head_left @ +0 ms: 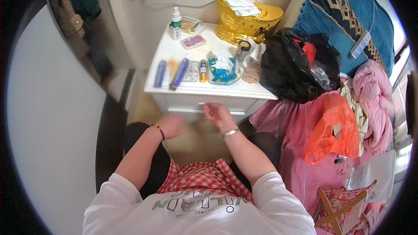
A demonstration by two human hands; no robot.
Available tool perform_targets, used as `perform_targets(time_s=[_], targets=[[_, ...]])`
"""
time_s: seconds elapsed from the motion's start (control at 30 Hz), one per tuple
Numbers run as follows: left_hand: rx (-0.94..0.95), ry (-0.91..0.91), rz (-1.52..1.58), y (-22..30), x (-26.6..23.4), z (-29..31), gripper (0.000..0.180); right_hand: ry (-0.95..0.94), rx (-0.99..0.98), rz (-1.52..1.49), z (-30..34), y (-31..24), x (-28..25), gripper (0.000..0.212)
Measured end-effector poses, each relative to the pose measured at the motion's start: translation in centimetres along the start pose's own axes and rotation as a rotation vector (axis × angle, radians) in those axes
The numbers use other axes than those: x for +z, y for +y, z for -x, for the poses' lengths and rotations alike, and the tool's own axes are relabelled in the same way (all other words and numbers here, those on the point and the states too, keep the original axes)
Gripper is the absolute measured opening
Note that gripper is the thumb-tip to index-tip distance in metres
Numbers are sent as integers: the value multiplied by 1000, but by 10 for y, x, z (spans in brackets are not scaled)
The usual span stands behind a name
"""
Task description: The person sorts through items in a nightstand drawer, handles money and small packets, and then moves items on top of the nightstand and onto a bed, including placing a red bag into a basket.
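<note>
My left hand is smeared by motion in front of a white nightstand; its fingers cannot be made out. Loosely curled, my right hand is by the nightstand's drawer, with its fingertips close to the small drawer knob. I see nothing held in it, and whether it touches the knob is unclear. Along the front of the top lie two blue-purple long items, a small orange-and-dark tube and a blue tissue pack with a white tissue sticking out.
Behind these stand a white-and-green spray bottle, a purple-topped box and a gold tissue holder. A black plastic bag overhangs the right side. On the pink bed lies a red plastic bag. A white door panel rises at left.
</note>
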State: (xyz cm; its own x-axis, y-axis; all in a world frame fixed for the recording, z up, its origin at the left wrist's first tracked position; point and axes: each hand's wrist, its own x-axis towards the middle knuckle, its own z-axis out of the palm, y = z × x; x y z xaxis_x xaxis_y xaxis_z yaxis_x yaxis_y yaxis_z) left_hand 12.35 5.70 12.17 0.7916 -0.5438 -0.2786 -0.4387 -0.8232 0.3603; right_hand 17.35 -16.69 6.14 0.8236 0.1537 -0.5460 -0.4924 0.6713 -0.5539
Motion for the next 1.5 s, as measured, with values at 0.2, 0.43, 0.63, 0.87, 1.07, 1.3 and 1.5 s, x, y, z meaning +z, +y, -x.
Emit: perform_targets(time_s=[0.2,0.43,0.63,0.87,1.07,1.3,1.5], targets=[[0,-153,-43,8,-1,6,48,3,43,-221,-16,1,3,14],[-48,-145,-49,2,12,12,43,60,32,-98,10,27,5,8],[91,-179,725,18,-23,38,21,41,52,64,61,31,-8,11],[-138,700,1020,24,-83,37,16,20,161,207,98,43,-28,18],[-216,948,348,5,-116,-5,45,-303,427,627,134,6,1,13],[-481,494,-106,15,-140,-49,61,-695,110,1148,123,-9,3,20],[-501,401,-155,-5,-143,-60,45,-841,-211,1557,140,4,1,23]])
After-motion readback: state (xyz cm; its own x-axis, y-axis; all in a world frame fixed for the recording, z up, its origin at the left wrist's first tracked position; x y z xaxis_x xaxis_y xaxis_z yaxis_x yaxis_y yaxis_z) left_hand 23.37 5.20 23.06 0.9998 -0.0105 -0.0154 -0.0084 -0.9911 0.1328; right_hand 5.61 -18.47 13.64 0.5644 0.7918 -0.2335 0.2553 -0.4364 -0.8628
